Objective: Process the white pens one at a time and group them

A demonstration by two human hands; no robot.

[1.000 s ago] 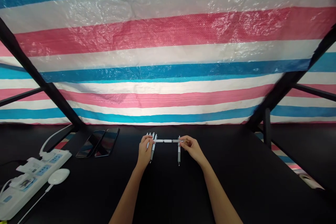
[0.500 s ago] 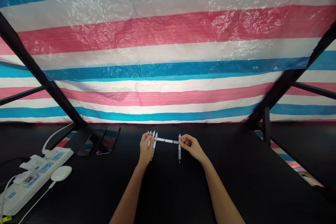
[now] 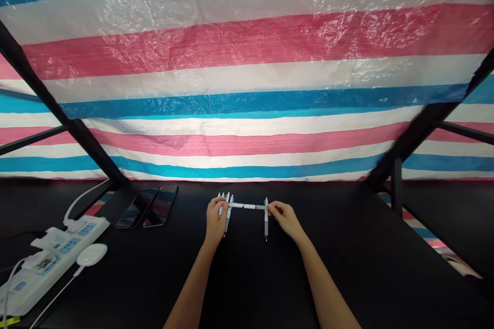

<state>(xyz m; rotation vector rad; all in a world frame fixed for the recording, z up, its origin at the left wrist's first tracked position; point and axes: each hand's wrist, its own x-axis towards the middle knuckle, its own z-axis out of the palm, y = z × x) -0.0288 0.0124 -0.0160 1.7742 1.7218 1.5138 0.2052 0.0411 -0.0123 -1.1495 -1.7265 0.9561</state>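
Note:
A white and grey pen (image 3: 247, 206) lies crosswise between my hands, bridging the gap between other pens. My left hand (image 3: 216, 218) is closed, thumb and fingers pinching its left end. Under and beside those fingers are several similar white pens (image 3: 228, 221) lying lengthwise, partly hidden by the hand. Another white and grey pen (image 3: 266, 226) lies lengthwise at the crosswise pen's right end, tip toward me. My right hand (image 3: 284, 217) is closed in a pinch at this junction, its fingertips at the right end of the crosswise pen.
Two dark phones (image 3: 160, 208) lie at the back left of the black table (image 3: 239, 282). Nearer on the left are a white power strip (image 3: 57, 262) with plugs and a round white charger (image 3: 91, 255). Black frame bars (image 3: 409, 136) and a striped sheet (image 3: 247, 77) stand behind.
My right fingertips have shifted slightly right, from over the right-hand lengthwise pen to its right edge. My left hand keeps nearly the same place. The view has shifted a little.

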